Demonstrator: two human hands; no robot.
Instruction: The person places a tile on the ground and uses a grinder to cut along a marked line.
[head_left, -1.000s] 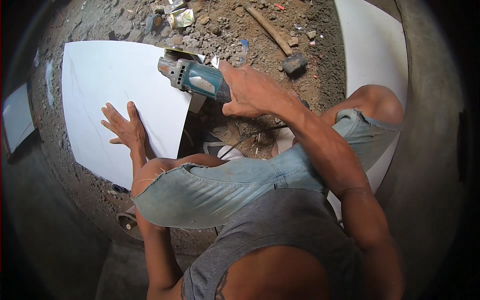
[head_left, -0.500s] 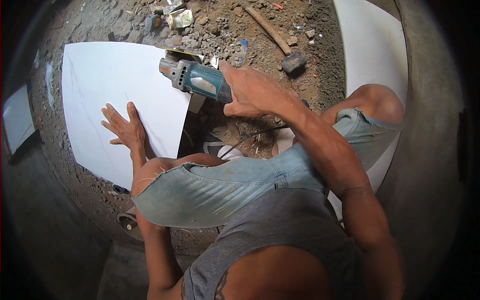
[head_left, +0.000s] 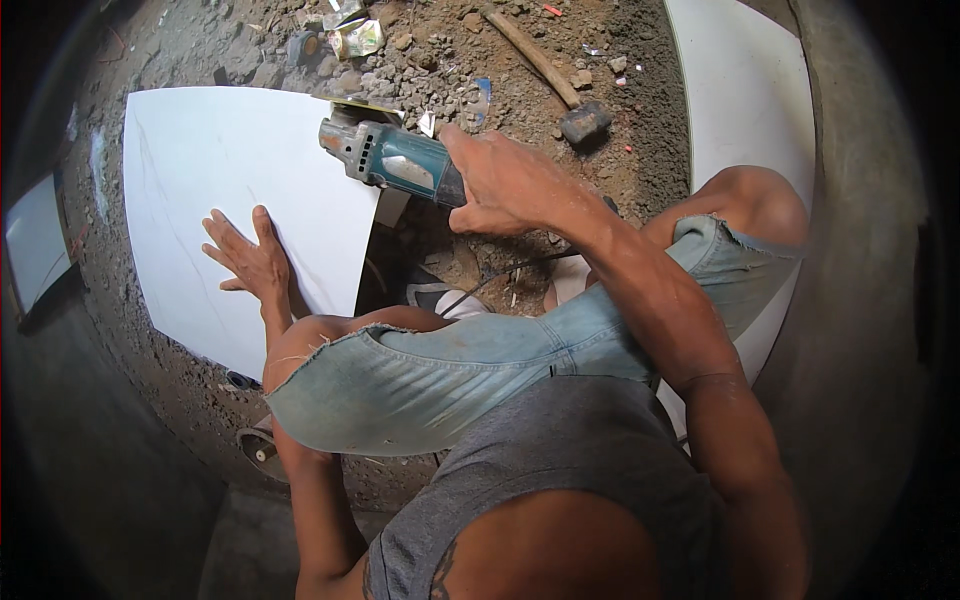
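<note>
A large white tile [head_left: 200, 160] with faint grey veins lies in front of me to the left. My left hand [head_left: 250, 258] rests flat on it, fingers spread, beside my bent knee. In my right hand [head_left: 500, 185] is a teal angle grinder [head_left: 405, 160], gripped round the rear of its body. Its metal head reaches over the tile's far right corner, and the disc there is largely hidden by the head. A black cord runs from near my right wrist down toward my feet.
A hammer [head_left: 535, 60] with a wooden handle lies on the rubble at the far right. Another white tile [head_left: 745, 90] stretches along the right wall. Stones and a crumpled wrapper [head_left: 357, 38] lie beyond the tile. A smaller light panel [head_left: 38, 235] leans at the far left.
Almost nothing differs. The tile's far edge sits very slightly lower in view, while both hands and the grinder keep nearly the same places.
</note>
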